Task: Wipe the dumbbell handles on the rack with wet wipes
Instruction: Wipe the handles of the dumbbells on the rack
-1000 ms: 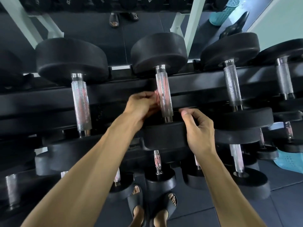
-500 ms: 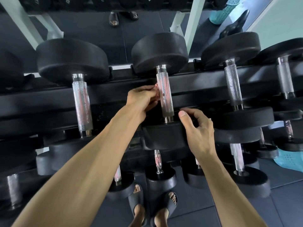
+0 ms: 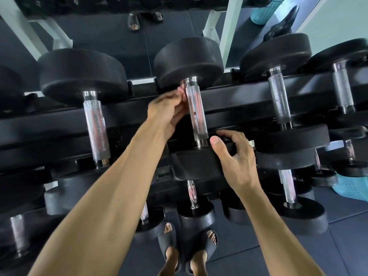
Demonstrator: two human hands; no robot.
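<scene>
Pinching a pinkish wipe (image 3: 180, 90) against the top of the middle dumbbell handle (image 3: 197, 116) with the left grip (image 3: 167, 110); clasping that dumbbell's near head (image 3: 193, 166) with the right grip (image 3: 237, 160)

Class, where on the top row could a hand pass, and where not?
Free: between the middle knurled steel handle and the next steel handle rightward. Crowded: its left side, left hand with pale wipe; its near black head, right hand.
</scene>
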